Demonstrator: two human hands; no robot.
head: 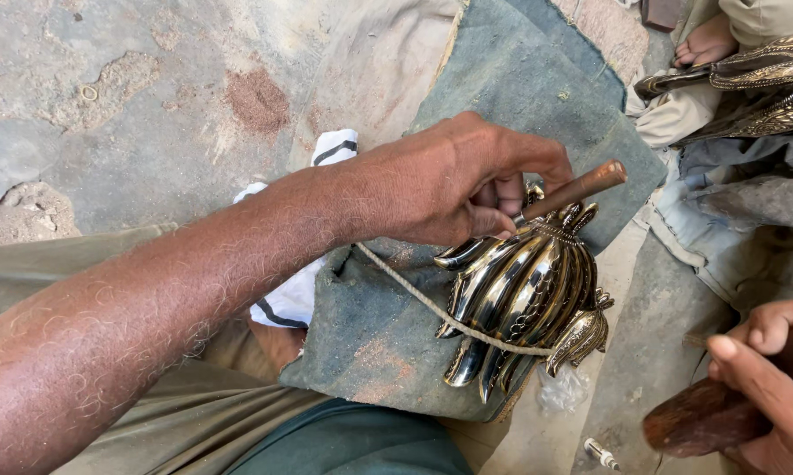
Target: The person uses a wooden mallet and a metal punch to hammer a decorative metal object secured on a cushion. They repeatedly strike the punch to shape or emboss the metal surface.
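Left hand (pixel 453 180) closed on a thin tool (pixel 572 192), tip pressed to the polished brass ornament (pixel 524 295) lying on a grey cloth (pixel 502 97); cord (pixel 431 303) across the brass, seemingly pinning it. Right hand (pixel 761 378) wrapped round a wooden handle (pixel 700 418), raised beside it.

White striped cloth (pixel 301 290), stone floor (pixel 132 97)

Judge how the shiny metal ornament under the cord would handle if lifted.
The metal ornament looks solid cast, so probably stiff and heavy for its size. Its polished ribs suggest slippery. Its rounded shape may rock, though a cord crosses it on the cloth pad.
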